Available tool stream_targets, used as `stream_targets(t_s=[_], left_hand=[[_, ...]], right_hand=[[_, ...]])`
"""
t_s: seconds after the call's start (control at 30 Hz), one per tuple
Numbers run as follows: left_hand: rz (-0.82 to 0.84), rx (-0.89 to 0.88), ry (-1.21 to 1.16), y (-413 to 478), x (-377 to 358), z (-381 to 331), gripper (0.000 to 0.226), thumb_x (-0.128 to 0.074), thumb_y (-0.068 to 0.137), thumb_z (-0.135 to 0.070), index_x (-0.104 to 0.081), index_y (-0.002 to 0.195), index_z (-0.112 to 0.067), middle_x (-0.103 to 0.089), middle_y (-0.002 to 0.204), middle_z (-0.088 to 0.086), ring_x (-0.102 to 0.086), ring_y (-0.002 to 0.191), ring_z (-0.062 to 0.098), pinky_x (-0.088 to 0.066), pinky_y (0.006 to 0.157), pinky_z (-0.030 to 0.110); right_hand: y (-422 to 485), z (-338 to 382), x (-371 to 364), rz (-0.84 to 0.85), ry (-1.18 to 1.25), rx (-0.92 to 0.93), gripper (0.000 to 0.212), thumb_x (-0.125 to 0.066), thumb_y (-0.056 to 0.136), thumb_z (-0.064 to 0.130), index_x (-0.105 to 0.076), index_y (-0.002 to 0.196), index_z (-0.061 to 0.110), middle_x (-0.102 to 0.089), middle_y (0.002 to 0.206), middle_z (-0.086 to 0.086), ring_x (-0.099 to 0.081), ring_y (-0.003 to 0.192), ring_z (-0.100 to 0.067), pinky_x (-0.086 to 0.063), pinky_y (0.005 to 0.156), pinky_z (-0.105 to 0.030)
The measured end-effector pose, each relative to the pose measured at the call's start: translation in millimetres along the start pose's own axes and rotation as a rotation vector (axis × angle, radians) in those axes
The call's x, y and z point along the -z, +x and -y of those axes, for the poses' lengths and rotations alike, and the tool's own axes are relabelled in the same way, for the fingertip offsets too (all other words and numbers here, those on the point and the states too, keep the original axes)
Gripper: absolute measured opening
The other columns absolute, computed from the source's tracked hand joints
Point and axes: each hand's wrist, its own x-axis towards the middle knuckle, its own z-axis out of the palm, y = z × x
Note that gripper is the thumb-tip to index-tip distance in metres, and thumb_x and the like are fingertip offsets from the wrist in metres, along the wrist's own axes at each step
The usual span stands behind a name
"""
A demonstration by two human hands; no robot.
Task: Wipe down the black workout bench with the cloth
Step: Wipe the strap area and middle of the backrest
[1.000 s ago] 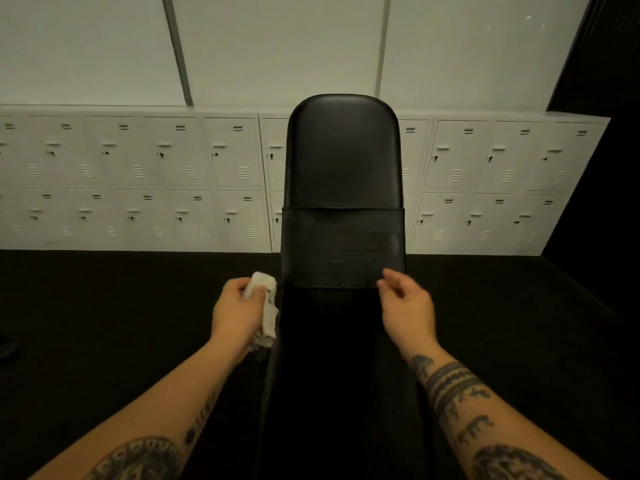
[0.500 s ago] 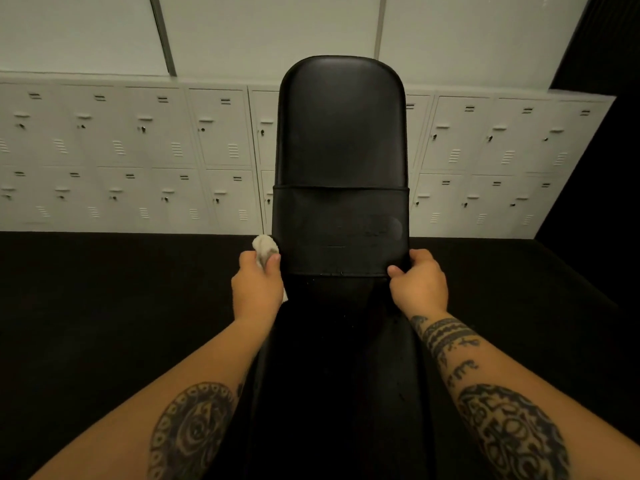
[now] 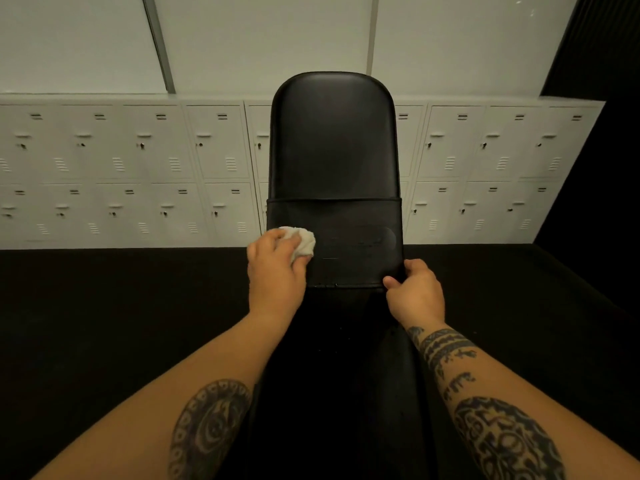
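Currently, the fingers [image 3: 273,245] of the left hand [image 3: 275,271] are curled together around a bunched white cloth [image 3: 300,241], clamping it against the lower left part of the raised back pad of the black workout bench [image 3: 332,147]. Cloth protrudes past the fingertips toward the pad's middle; the thumb presses its near edge. On the other side, the fingers of the right hand [image 3: 417,294] wrap around the lower right corner of the same pad, thumb [image 3: 391,282] lying on the front face, the remaining fingers hidden behind the edge. Grip there is closed on the pad corner.

Both forearms are bare and tattooed, running up from the bottom corners of the frame on either side of the bench. Seat section lies between them, very dark, detail hard to make out. Back pad stands tilted upward, rounded at its top, with a horizontal seam across it just above the cloth. A faint oval mark shows on the lower panel, right of the cloth.

Floor [image 3: 121,323] is black. Behind the bench, two rows of white lockers [image 3: 138,168] line the pale wall [image 3: 259,39].
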Motion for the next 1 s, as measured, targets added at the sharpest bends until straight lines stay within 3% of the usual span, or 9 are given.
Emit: stream_targets(t_s=[0.1,0.27,0.37,0.5,0.67,0.77,0.83,0.9,1.0], left_hand=[[0.07,-0.129,0.2,-17,-6,2,0.044,-0.065,0.096,-0.029,-0.06,0.139,-0.025,-0.054,0.136,-0.004,-0.039,0.126,0.02,-0.034,0.107,0.042],[0.154,-0.306,0.236,-44,2,26,0.041,-0.068,0.092,-0.024,-0.065,0.133,-0.022,-0.062,0.121,-0.002,-0.046,0.109,0.018,-0.041,0.09,0.036],[0.106,-0.251,0.253,-28,7,22,0.037,-0.067,0.092,-0.027,-0.067,0.128,-0.019,-0.057,0.11,0.0,-0.044,0.098,0.016,-0.046,0.084,0.035],[0.068,-0.13,0.229,0,-10,-16,0.034,-0.065,0.095,-0.029,-0.067,0.128,-0.019,-0.055,0.115,0.004,-0.047,0.107,0.025,-0.049,0.092,0.042],[0.223,-0.47,0.245,-39,-28,-10,0.036,-0.071,0.085,-0.018,-0.073,0.12,-0.02,-0.061,0.105,0.005,-0.05,0.094,0.029,-0.054,0.078,0.047],[0.304,-0.604,0.298,-44,-20,6,0.037,-0.068,0.086,-0.018,-0.072,0.122,-0.019,-0.061,0.106,0.004,-0.051,0.092,0.027,-0.054,0.076,0.044],[0.207,-0.528,0.305,-33,-10,16,0.036,-0.066,0.083,-0.017,-0.073,0.118,-0.017,-0.059,0.101,0.008,-0.052,0.088,0.03,-0.055,0.073,0.047],[0.092,-0.335,0.301,-17,-2,20,0.035,-0.068,0.083,-0.017,-0.073,0.118,-0.016,-0.057,0.099,0.009,-0.051,0.088,0.032,-0.053,0.075,0.047],[0.076,-0.159,0.283,-11,-3,6,0.035,-0.066,0.091,-0.023,-0.07,0.126,-0.016,-0.056,0.108,0.008,-0.049,0.099,0.028,-0.046,0.082,0.037]], right_hand=[[2,1,2,0.013,-0.003,-0.01,0.055,-0.07,0.09,0.027,-0.047,0.14,0.018,-0.054,0.136,-0.005,-0.054,0.123,-0.024,-0.045,0.095,-0.035],[4,1,4,0.03,-0.031,-0.026,0.054,-0.07,0.09,0.028,-0.049,0.139,0.018,-0.054,0.135,-0.006,-0.054,0.122,-0.026,-0.046,0.095,-0.037],[6,3,4,0.045,-0.059,-0.038,0.052,-0.069,0.091,0.028,-0.048,0.137,0.018,-0.054,0.134,-0.006,-0.055,0.12,-0.026,-0.047,0.091,-0.038],[8,4,2,0.037,-0.101,-0.014,0.051,-0.069,0.09,0.026,-0.047,0.135,0.016,-0.055,0.129,-0.007,-0.057,0.115,-0.026,-0.044,0.081,-0.035],[8,0,2,0.024,-0.117,0.027,0.049,-0.069,0.09,0.026,-0.049,0.133,0.014,-0.058,0.126,-0.008,-0.058,0.114,-0.027,-0.046,0.082,-0.036],[8,1,4,0.04,-0.119,0.009,0.05,-0.07,0.09,0.028,-0.048,0.134,0.015,-0.058,0.126,-0.007,-0.058,0.113,-0.026,-0.046,0.081,-0.035],[9,3,4,0.049,-0.116,0.004,0.051,-0.07,0.09,0.028,-0.048,0.134,0.015,-0.058,0.126,-0.007,-0.058,0.114,-0.026,-0.045,0.081,-0.034],[9,2,3,0.042,-0.123,-0.003,0.051,-0.07,0.09,0.028,-0.048,0.134,0.015,-0.057,0.127,-0.007,-0.057,0.114,-0.026,-0.044,0.08,-0.034],[10,3,0,0.027,-0.137,-0.012,0.051,-0.069,0.09,0.027,-0.047,0.135,0.015,-0.056,0.128,-0.007,-0.057,0.115,-0.027,-0.045,0.081,-0.035]])
